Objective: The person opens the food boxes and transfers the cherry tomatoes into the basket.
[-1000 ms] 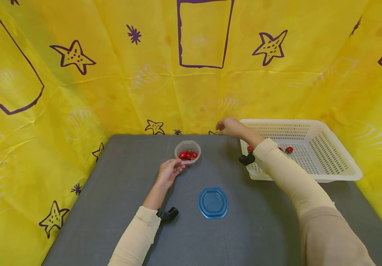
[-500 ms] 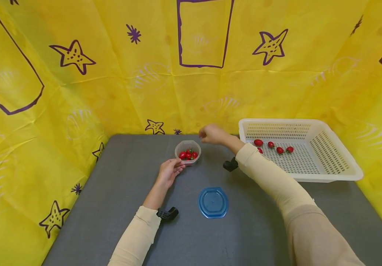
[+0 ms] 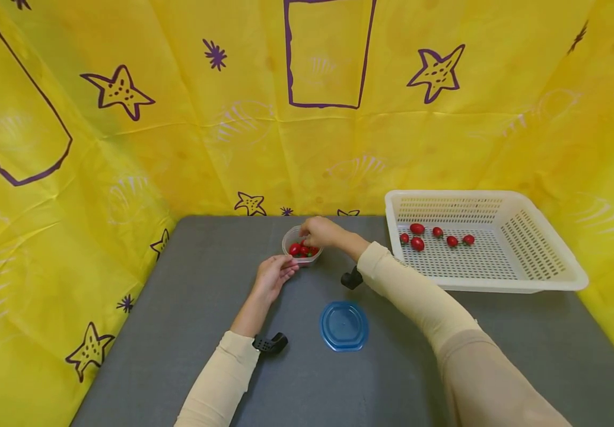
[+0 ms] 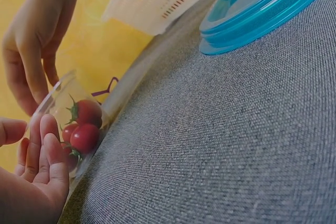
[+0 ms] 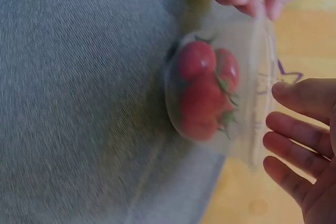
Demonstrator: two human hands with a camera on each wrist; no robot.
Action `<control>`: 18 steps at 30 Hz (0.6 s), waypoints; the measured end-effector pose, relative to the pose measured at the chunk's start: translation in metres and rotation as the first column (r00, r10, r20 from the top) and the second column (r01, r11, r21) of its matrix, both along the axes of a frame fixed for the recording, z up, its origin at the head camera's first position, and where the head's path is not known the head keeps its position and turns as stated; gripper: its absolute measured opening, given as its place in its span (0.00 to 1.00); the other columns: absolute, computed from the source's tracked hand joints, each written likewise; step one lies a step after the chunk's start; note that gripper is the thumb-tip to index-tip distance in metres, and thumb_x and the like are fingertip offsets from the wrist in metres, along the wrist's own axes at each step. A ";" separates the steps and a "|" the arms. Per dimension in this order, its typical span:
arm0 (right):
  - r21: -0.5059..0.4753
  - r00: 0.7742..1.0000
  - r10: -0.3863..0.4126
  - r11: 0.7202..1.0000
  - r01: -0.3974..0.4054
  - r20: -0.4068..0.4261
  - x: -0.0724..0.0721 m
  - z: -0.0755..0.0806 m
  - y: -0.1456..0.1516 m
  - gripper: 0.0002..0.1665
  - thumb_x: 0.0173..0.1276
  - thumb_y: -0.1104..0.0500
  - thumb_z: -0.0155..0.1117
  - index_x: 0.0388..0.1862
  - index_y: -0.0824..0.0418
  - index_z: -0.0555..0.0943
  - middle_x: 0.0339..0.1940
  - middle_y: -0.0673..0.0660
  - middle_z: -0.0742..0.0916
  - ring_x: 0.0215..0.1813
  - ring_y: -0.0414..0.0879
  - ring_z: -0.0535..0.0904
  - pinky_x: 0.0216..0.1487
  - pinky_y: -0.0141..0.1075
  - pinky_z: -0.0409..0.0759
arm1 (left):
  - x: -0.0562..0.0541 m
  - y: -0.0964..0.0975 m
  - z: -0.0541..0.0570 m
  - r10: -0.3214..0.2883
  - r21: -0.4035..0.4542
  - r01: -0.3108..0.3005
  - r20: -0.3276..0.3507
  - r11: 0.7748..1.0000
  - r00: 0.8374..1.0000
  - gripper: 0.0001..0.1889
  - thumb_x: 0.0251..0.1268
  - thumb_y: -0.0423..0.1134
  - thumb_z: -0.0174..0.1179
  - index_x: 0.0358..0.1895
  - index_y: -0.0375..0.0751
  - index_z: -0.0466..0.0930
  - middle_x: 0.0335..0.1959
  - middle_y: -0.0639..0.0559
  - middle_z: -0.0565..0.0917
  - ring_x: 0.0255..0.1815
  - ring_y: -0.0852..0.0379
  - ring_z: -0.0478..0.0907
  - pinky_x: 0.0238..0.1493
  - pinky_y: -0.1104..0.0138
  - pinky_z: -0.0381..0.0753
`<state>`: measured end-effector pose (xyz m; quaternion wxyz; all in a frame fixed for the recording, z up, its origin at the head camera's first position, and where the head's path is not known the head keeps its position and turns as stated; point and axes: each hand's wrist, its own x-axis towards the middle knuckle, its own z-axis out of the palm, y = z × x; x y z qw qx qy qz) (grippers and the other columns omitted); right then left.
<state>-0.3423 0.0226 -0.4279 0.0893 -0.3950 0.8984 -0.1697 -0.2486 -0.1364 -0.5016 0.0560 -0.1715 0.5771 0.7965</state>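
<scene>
A small clear plastic container (image 3: pixel 288 241) stands on the grey table with several red cherry tomatoes (image 3: pixel 304 251), some with green stems, inside. My left hand (image 3: pixel 271 277) pinches its near rim between thumb and fingers; in the left wrist view, this hand (image 4: pixel 42 177) is at lower left. Over the container's mouth is my right hand (image 3: pixel 321 231), fingers pointing down. The right wrist view shows this hand (image 5: pixel 310 140) with fingers apart at the rim and no tomato visible between them. A blue lid (image 3: pixel 344 326) lies flat on the table, nearer the body.
At the right stands a white slotted plastic basket (image 3: pixel 520 281) with several more cherry tomatoes (image 3: pixel 417 244) toward its left side. A yellow patterned cloth (image 3: pixel 317 148) hangs behind the table and along its sides.
My right hand has moved left from beside the basket to over the container, uncovering the tomatoes in the basket. The left hand stays at the container's rim.
</scene>
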 end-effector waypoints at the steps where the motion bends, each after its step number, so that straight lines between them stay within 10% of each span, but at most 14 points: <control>1: 0.003 1.000 -0.002 1.000 0.002 0.000 0.001 -0.002 -0.002 0.14 0.65 0.63 0.64 0.48 0.66 0.84 0.49 0.61 0.87 0.53 0.55 0.83 0.58 0.43 0.80 | 0.000 0.000 0.000 -0.001 0.002 0.001 -0.001 1.000 1.000 0.04 0.71 0.34 0.54 0.38 0.37 0.76 0.24 0.55 0.84 0.27 0.62 0.83 0.34 0.72 0.82; 18: 0.002 1.000 0.016 1.000 -0.016 -0.003 0.004 -0.025 -0.026 0.13 0.67 0.61 0.64 0.49 0.63 0.85 0.47 0.59 0.88 0.49 0.52 0.82 0.58 0.42 0.79 | 0.000 -0.001 -0.001 -0.009 0.009 0.009 -0.019 1.000 1.000 0.04 0.71 0.33 0.53 0.37 0.38 0.76 0.24 0.55 0.84 0.27 0.62 0.82 0.36 0.72 0.82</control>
